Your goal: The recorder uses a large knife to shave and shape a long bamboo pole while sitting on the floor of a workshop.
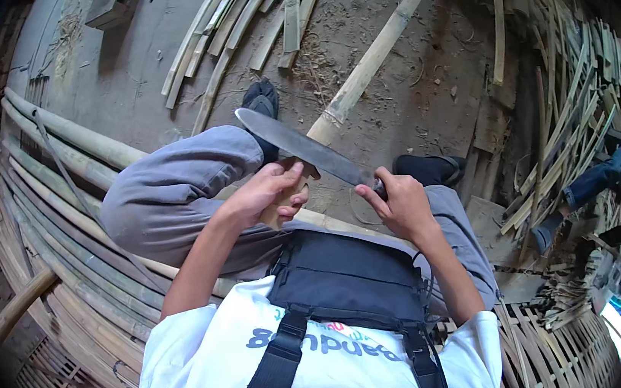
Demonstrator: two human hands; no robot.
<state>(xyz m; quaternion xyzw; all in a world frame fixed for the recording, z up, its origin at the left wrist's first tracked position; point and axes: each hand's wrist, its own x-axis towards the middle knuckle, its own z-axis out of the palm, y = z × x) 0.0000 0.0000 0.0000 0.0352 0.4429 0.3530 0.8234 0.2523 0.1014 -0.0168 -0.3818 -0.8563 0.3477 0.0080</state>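
My right hand (403, 202) is closed round the handle of a machete (301, 147). Its broad, dark blade slants up and left across the front of my lap, with the rounded tip near my left foot. Just under the blade, my left hand (273, 190) grips a short piece of bamboo (275, 215), mostly hidden by the fingers. Whether the blade touches that piece I cannot tell. Beyond the blade a thick bamboo pole (378, 48) lies on the ground, slanting away to the far right.
Long bamboo poles (78, 171) are stacked at my left. Split bamboo strips (244, 17) lie ahead, and a heap of thin strips (570, 118) spreads at the right. Another person's leg (599, 176) shows at the far right. A black bag (346, 266) rests on my lap.
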